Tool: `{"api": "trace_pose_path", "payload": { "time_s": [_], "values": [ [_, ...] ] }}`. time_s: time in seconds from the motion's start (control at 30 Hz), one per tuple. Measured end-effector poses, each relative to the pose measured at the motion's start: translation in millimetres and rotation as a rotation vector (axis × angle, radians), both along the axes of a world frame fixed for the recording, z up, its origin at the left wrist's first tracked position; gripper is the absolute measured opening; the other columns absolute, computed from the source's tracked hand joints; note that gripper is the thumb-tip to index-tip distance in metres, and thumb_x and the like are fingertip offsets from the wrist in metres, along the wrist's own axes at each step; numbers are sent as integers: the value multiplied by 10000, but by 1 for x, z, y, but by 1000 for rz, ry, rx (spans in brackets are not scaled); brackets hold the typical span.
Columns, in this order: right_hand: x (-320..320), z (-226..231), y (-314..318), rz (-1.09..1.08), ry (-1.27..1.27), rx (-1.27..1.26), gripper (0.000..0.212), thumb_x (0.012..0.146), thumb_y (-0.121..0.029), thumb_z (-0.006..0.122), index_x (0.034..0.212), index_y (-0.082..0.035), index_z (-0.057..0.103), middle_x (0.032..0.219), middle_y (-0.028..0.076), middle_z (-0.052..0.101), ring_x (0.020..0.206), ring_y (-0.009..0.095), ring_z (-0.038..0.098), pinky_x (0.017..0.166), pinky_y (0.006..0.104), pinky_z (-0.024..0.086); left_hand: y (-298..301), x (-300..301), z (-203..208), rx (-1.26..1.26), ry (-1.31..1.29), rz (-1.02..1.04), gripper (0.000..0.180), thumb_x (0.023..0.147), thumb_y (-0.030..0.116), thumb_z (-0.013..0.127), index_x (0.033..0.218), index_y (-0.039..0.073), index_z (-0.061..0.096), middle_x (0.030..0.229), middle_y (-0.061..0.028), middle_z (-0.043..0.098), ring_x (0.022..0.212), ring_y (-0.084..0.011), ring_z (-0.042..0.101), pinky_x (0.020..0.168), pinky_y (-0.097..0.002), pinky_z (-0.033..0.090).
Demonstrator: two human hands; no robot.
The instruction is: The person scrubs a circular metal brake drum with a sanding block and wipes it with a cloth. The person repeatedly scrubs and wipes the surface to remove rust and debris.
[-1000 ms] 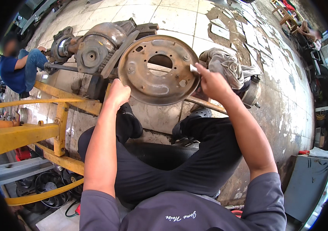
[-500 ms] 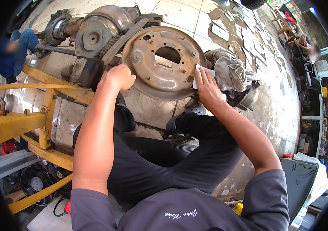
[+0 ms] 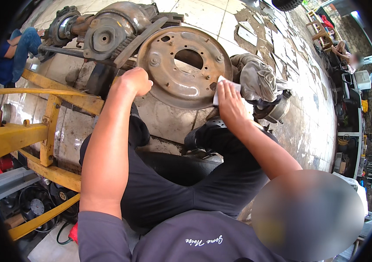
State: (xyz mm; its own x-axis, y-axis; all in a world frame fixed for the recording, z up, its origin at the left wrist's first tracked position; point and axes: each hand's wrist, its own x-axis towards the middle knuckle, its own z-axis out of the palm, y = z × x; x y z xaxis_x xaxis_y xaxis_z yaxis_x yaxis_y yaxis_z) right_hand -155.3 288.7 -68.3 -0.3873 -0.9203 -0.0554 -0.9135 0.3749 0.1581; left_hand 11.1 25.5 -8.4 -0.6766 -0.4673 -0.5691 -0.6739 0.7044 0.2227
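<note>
A round, rust-brown brake backing plate with a large central hole and several studs leans in front of me, tilted. At its lower-left rim my left hand is closed with the fingers curled round the edge. Opposite, at the lower-right rim, my right hand presses a white sheet against the plate. The sheet looks like paper; its underside is hidden. Long and flat, the fingers of that hand lie over the sheet, and its thumb is out of sight.
A greasy axle housing lies behind on the left. Yellow metal framing stands at my left side. A crumpled grey cloth rests on a metal part right of the plate. Broken tiles cover the floor at the far right.
My right hand and the white sheet have slid slightly left and down along the rim. The left hand keeps its hold. A blurred oval now covers part of the right arm.
</note>
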Motion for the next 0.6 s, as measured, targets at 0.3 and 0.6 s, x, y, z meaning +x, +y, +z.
{"api": "trace_pose_path", "payload": {
  "time_s": [0.3, 0.6],
  "values": [
    [-6, -1, -5, 9, -26, -54, 561, 927, -44, 451, 1460, 73, 323, 1512, 266, 357, 1410, 390, 367, 1144, 498, 326, 0, 0, -1, 24, 20, 31, 497, 959, 329, 588, 1134, -135, 617, 1201, -308, 616, 1169, -394, 592, 1005, -422, 468],
    [-5, -1, -3, -52, -17, -6, 556, 926, -54, 449, 1444, 100, 321, 1500, 296, 353, 1401, 425, 362, 1134, 503, 336, 3, 1, 3, 27, 25, 44, 500, 955, 328, 596, 1164, -126, 605, 1207, -303, 617, 1173, -394, 590, 1012, -421, 464]
  ]
}}
